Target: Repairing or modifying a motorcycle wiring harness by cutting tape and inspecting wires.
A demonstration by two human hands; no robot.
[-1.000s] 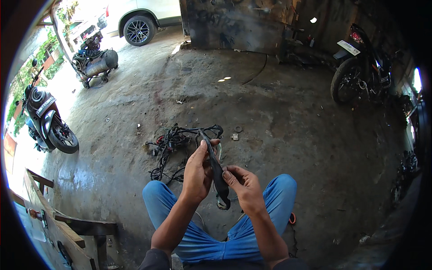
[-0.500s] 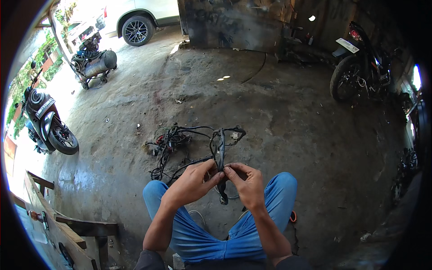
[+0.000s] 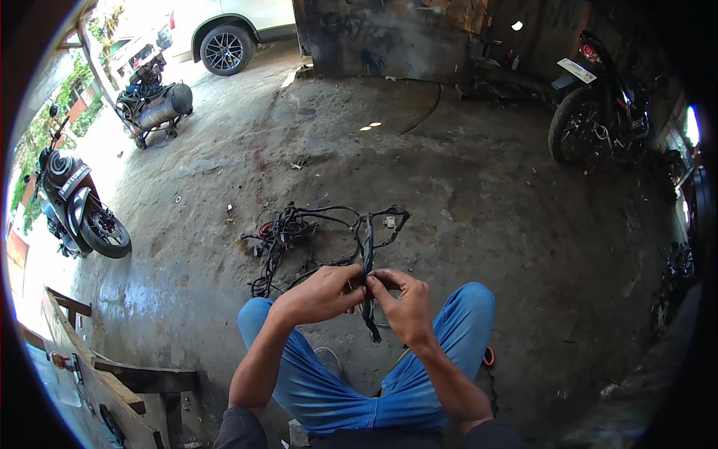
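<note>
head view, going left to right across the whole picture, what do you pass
parked scooter → wheeled air tank → white car → left hand → black wire bundle → right hand → black motorcycle

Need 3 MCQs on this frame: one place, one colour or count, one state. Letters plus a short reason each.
1. Where does most of the wire harness lie?
A. On the concrete floor ahead of the knees
B. On a scooter seat
C. On the wooden bench

2. What colour are the person's trousers?
A. Black
B. Blue
C. Green

3. How is the harness's black wrapped section held?
A. Left hand only
B. Untouched
C. Pinched by both hands

Answers: 1 A, the tangle is spread on the floor. 2 B, both legs are blue. 3 C, the left hand and right hand meet on it.
</note>
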